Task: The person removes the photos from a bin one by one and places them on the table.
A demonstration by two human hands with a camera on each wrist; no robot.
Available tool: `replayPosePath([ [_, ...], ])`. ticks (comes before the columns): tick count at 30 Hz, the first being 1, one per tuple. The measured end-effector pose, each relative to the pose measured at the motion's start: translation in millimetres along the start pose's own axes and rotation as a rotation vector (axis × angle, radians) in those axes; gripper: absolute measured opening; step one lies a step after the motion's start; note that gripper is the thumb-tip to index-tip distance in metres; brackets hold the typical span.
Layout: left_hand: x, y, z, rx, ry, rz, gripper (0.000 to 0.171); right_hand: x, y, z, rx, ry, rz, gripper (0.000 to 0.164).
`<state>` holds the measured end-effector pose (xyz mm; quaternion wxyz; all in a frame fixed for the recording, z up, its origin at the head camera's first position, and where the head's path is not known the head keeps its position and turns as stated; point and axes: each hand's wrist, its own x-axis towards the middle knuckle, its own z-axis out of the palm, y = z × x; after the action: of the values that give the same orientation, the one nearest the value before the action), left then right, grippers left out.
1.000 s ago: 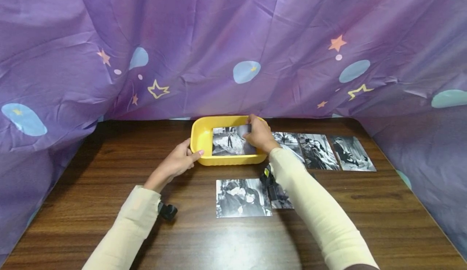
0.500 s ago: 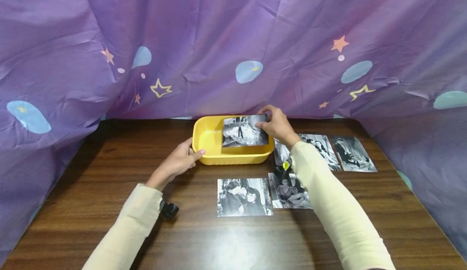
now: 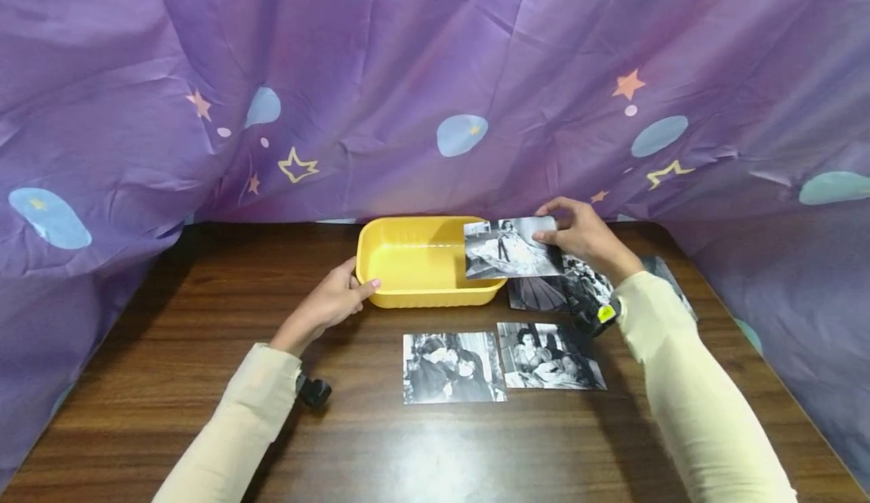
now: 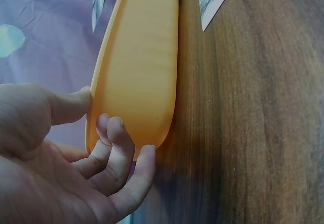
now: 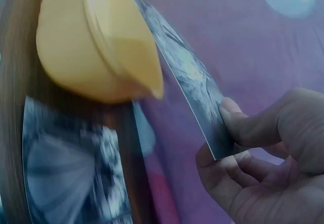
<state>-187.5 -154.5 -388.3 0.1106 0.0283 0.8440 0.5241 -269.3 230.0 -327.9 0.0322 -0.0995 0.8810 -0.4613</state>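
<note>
My left hand [image 3: 333,299] grips the left end of a yellow plastic tub [image 3: 435,299], its thumb over the rim. In the left wrist view several curled fingertips [image 4: 119,133] lie against the tub's outer wall [image 4: 136,67]. My right hand [image 3: 590,237] pinches a black-and-white photo print [image 3: 513,250] by its right edge, between thumb and fingers. This print hangs in the air, its left part over the tub's right end. From the right wrist view the print [image 5: 190,72] looks tilted and flat, apart from the tub's rim.
Two photo prints lie side by side near the front, one on the left [image 3: 454,367] and one on the right [image 3: 550,357]. More prints [image 3: 535,294] lie right of the tub, partly covered by the right arm. A purple curtain [image 3: 381,95] hangs behind the wooden table [image 3: 204,397].
My right hand has lifted the photo print out of the tub and carried it to the right. The tub's yellow floor now shows. My left hand has stayed on the tub.
</note>
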Motion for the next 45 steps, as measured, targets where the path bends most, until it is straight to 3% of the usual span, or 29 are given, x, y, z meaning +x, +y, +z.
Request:
replayPosePath([
  [8, -1.3, 0.3, -2.0, 0.031, -0.005, -0.013, 0.068, -35, 37, -47, -0.076, -0.010, 0.091, 0.042],
  [16, -0.6, -1.4, -0.7, 0.030, 0.001, -0.003, 0.068, -72, 85, -82, -0.135, -0.042, 0.096, 0.040],
  [20, -0.4, -2.9, 0.0, 0.014, 0.000, 0.003, 0.063, -88, 105, -94, -0.187, -0.062, 0.046, 0.035],
  [30, 0.9, -2.8, 0.2, 0.010, 0.002, 0.003, 0.058, -118, 144, -108, -0.186, -0.086, -0.028, 0.029],
  [37, 1.6, -1.1, 0.6, 0.015, -0.009, -0.018, 0.065, -134, 162, -113, -0.109, -0.107, 0.046, 0.030],
  [42, 0.7, 0.1, 0.3, 0.017, -0.008, -0.023, 0.063, -137, 168, -112, -0.130, -0.109, 0.079, 0.029],
  [45, 0.4, 0.7, 0.3, 0.021, -0.008, -0.029, 0.064, -137, 171, -110, -0.154, -0.108, 0.009, 0.030],
])
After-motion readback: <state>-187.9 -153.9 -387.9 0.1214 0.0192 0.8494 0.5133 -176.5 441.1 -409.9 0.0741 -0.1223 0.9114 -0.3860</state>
